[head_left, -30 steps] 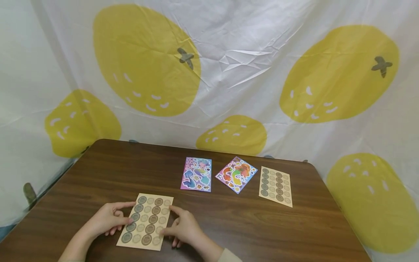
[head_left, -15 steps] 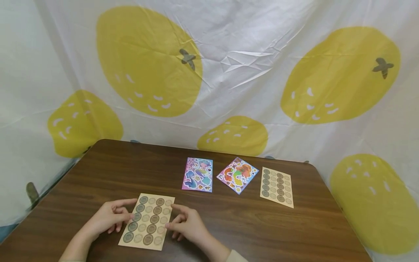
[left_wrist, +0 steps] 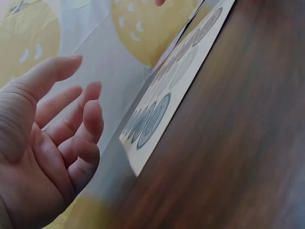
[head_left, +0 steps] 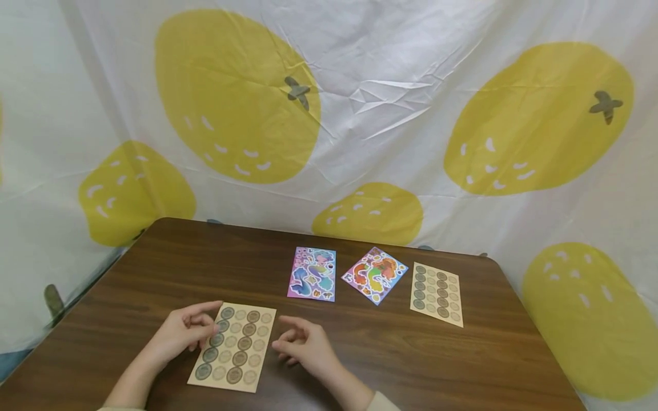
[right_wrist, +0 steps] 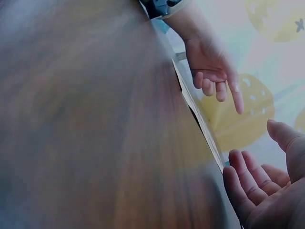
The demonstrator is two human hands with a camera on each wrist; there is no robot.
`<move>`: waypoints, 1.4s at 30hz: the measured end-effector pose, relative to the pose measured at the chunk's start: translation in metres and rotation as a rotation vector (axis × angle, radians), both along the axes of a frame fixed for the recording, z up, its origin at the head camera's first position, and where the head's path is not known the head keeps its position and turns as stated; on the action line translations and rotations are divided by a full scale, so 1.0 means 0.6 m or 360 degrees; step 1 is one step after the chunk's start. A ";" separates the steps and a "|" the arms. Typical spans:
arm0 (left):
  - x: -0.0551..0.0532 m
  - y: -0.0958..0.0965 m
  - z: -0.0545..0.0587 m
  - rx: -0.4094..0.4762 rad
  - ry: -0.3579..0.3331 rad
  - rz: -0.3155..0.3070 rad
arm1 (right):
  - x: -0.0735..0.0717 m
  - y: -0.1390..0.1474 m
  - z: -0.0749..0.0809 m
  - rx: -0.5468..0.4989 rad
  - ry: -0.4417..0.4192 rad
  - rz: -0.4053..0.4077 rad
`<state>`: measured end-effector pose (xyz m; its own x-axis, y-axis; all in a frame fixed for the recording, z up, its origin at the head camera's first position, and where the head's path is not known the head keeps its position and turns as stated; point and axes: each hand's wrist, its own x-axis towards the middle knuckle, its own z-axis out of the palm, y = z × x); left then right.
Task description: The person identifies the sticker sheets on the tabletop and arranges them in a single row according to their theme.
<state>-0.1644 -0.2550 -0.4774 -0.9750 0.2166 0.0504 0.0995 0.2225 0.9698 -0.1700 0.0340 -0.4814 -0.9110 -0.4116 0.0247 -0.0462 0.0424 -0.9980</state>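
A beige sticker sheet printed with columns of round grey and brown seals lies at the front left of the table. By its upper left edge is my left hand, index finger at the corner in the head view. The left wrist view shows that hand apart from the sheet, fingers loosely bent around nothing. Just off the right edge, my right hand has its thumb and index finger spread. The right wrist view shows the right palm bare and the sheet's thin edge.
Farther back on the brown table lie a purple-blue mermaid sticker sheet, a tilted sheet with an orange-haired mermaid and a second beige seal sheet. A white cloth with yellow fruit hangs behind the table.
My right hand has come away from the sheet's right edge, to the right. My left hand has moved up along the left edge toward the top corner. The sheet looks the same.
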 end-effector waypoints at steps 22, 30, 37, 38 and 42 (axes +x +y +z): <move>-0.016 0.076 0.020 0.0030 0.0190 -0.0011 | 0.012 0.059 0.061 0.0035 0.0181 0.0000; -0.030 0.110 0.030 0.0037 0.0226 -0.0058 | -0.011 0.086 0.037 0.0059 0.0198 -0.0065; -0.038 0.134 0.033 0.0007 0.0234 -0.0110 | -0.018 0.111 0.032 0.0102 0.0251 -0.0163; -0.039 0.137 0.034 0.0017 0.0225 -0.0111 | -0.018 0.115 0.033 0.0108 0.0264 -0.0174; -0.042 0.153 0.036 0.0102 0.0238 -0.0143 | -0.021 0.131 0.039 0.0158 0.0318 -0.0222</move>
